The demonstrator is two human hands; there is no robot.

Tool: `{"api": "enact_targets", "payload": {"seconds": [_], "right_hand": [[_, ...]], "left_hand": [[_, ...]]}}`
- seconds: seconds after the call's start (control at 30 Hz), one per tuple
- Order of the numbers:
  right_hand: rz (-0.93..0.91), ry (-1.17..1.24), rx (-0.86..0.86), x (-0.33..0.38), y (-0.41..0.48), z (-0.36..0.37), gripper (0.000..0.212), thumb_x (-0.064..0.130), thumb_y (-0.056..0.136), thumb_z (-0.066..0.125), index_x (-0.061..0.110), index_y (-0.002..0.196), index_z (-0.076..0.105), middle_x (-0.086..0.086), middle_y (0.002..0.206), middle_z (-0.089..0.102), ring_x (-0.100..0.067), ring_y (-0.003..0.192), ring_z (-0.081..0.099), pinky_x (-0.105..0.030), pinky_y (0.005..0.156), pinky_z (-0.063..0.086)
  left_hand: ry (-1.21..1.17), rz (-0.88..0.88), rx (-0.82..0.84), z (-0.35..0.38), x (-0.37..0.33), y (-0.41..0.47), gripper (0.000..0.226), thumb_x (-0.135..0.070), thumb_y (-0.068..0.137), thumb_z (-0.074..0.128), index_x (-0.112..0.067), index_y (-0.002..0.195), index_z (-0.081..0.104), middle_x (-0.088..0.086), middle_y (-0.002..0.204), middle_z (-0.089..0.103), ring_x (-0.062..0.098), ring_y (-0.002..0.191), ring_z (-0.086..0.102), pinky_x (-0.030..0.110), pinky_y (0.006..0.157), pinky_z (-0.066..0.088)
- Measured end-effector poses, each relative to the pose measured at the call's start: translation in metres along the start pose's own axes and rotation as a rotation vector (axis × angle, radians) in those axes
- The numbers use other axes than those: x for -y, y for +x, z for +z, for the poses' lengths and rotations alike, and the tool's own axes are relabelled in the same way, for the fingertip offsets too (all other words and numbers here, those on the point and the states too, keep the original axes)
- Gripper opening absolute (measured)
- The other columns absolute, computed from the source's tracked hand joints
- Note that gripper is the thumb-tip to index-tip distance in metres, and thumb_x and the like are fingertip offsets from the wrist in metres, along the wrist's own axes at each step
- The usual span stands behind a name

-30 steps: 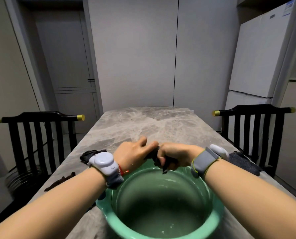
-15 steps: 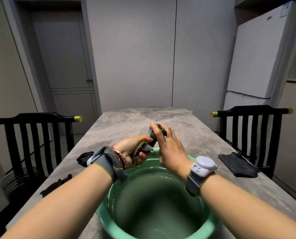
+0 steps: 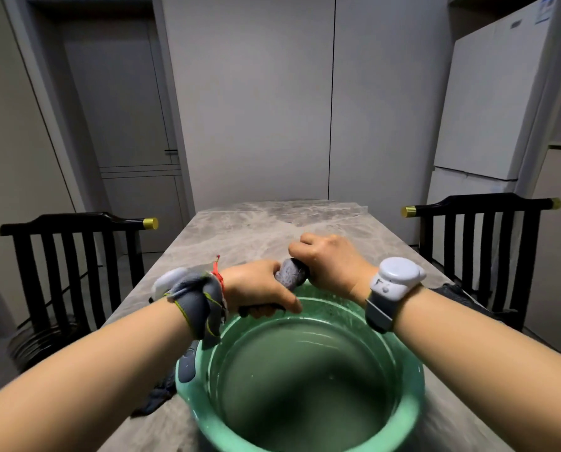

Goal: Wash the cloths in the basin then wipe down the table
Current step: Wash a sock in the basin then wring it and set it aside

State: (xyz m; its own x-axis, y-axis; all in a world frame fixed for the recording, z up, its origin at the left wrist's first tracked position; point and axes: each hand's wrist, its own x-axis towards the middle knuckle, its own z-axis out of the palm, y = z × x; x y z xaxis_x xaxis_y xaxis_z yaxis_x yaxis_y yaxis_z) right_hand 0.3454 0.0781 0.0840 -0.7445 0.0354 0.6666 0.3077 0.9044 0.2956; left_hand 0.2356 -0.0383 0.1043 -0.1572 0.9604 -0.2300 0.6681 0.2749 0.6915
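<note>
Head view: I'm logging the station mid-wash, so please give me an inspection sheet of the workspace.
Surface: grey marbled table, with the basin at its near end.
Job's things: green basin holds water; twisted cloth is held over its far rim; right cloth lies on the table past the right wrist; left cloth lies by the basin's left side.
Clutter: nothing seen.
Grippers: left hand and right hand each grip one end of the twisted cloth.
Cables: nothing seen.
Surroundings: left chair, right chair, white fridge, door.
</note>
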Motion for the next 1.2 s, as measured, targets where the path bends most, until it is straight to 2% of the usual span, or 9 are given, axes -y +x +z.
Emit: {"api": "enact_targets", "payload": {"seconds": [0.13, 0.2, 0.4, 0.53, 0.63, 0.73, 0.87, 1.0, 1.2], "right_hand": [[0.24, 0.072, 0.346, 0.014, -0.005, -0.005, 0.015, 0.007, 0.075, 0.061, 0.013, 0.088, 0.062, -0.012, 0.085, 0.068, -0.031, 0.079, 0.064, -0.027, 0.059, 0.035], [0.376, 0.192, 0.488, 0.022, -0.01, -0.003, 0.009, 0.007, 0.079, 0.052, 0.014, 0.08, 0.057, -0.013, 0.084, 0.065, -0.033, 0.077, 0.058, -0.028, 0.059, 0.035], [0.675, 0.612, 0.688, 0.039, -0.025, 0.001, 0.026, 0.007, 0.071, 0.061, 0.016, 0.054, 0.044, 0.0, 0.05, 0.044, -0.016, 0.045, 0.039, -0.02, 0.04, 0.026], [0.921, 0.965, 0.803, 0.056, -0.038, 0.002, 0.028, 0.003, 0.07, 0.063, 0.014, 0.054, 0.042, -0.004, 0.048, 0.036, -0.015, 0.038, 0.025, -0.017, 0.04, 0.019], [1.025, 1.153, 0.858, 0.061, -0.044, 0.005, 0.035, -0.001, 0.073, 0.057, 0.018, 0.057, 0.032, -0.001, 0.045, 0.027, -0.012, 0.036, 0.019, -0.016, 0.043, 0.014], [1.059, 1.259, 0.916, 0.063, -0.046, 0.01, 0.037, -0.001, 0.075, 0.051, 0.02, 0.056, 0.027, 0.002, 0.042, 0.022, -0.011, 0.036, 0.015, -0.016, 0.044, 0.013], [1.122, 1.321, 0.961, 0.065, -0.048, 0.014, 0.033, 0.001, 0.075, 0.047, 0.019, 0.054, 0.028, 0.004, 0.039, 0.022, -0.009, 0.033, 0.015, -0.013, 0.042, 0.013], [1.152, 1.344, 0.967, 0.063, -0.052, 0.013, 0.034, 0.003, 0.077, 0.047, 0.019, 0.051, 0.029, 0.005, 0.039, 0.023, -0.009, 0.032, 0.015, -0.013, 0.041, 0.013], [0.844, 0.691, 0.727, 0.055, -0.051, 0.021, 0.025, 0.019, 0.078, 0.068, 0.016, 0.069, 0.045, 0.0, 0.061, 0.046, -0.017, 0.054, 0.044, -0.021, 0.043, 0.032]], "left_hand": [[0.562, 0.125, -0.258, 0.008, 0.005, 0.005, 0.043, -0.014, 0.079, 0.067, -0.009, 0.115, 0.044, 0.006, 0.092, 0.057, 0.022, 0.078, 0.057, 0.025, 0.061, 0.04], [0.731, 0.19, -0.323, 0.008, 0.016, 0.008, 0.042, -0.012, 0.082, 0.057, -0.008, 0.12, 0.039, 0.015, 0.101, 0.063, 0.031, 0.089, 0.06, 0.031, 0.066, 0.042], [1.11, 0.511, -0.391, 0.008, 0.043, 0.021, 0.04, -0.017, 0.09, 0.048, -0.022, 0.111, 0.014, 0.012, 0.096, 0.063, 0.036, 0.079, 0.06, 0.033, 0.059, 0.031], [1.246, 0.746, -0.434, 0.009, 0.057, 0.027, 0.048, -0.015, 0.067, 0.07, -0.015, 0.1, 0.036, 0.008, 0.062, 0.06, 0.03, 0.04, 0.055, 0.021, 0.041, 0.023], [1.219, 0.774, -0.419, 0.012, 0.063, 0.032, 0.047, -0.016, 0.063, 0.073, -0.014, 0.095, 0.038, 0.008, 0.057, 0.058, 0.028, 0.034, 0.05, 0.019, 0.037, 0.023], [1.178, 0.752, -0.395, 0.013, 0.065, 0.034, 0.047, -0.012, 0.07, 0.07, -0.014, 0.097, 0.032, 0.014, 0.063, 0.058, 0.031, 0.04, 0.053, 0.022, 0.04, 0.027], [1.276, 0.506, -0.304, 0.017, 0.055, 0.028, 0.032, -0.016, 0.094, 0.043, -0.008, 0.125, 0.036, 0.018, 0.102, 0.056, 0.034, 0.074, 0.053, 0.034, 0.059, 0.031], [1.324, 0.448, -0.282, 0.023, 0.049, 0.028, 0.03, -0.02, 0.096, 0.039, -0.011, 0.123, 0.03, 0.015, 0.107, 0.054, 0.032, 0.076, 0.048, 0.033, 0.062, 0.031], [0.831, 0.134, -0.254, 0.03, 0.046, 0.04, 0.031, -0.018, 0.083, 0.061, -0.009, 0.112, 0.053, 0.01, 0.1, 0.065, 0.024, 0.093, 0.066, 0.031, 0.069, 0.047]]}}
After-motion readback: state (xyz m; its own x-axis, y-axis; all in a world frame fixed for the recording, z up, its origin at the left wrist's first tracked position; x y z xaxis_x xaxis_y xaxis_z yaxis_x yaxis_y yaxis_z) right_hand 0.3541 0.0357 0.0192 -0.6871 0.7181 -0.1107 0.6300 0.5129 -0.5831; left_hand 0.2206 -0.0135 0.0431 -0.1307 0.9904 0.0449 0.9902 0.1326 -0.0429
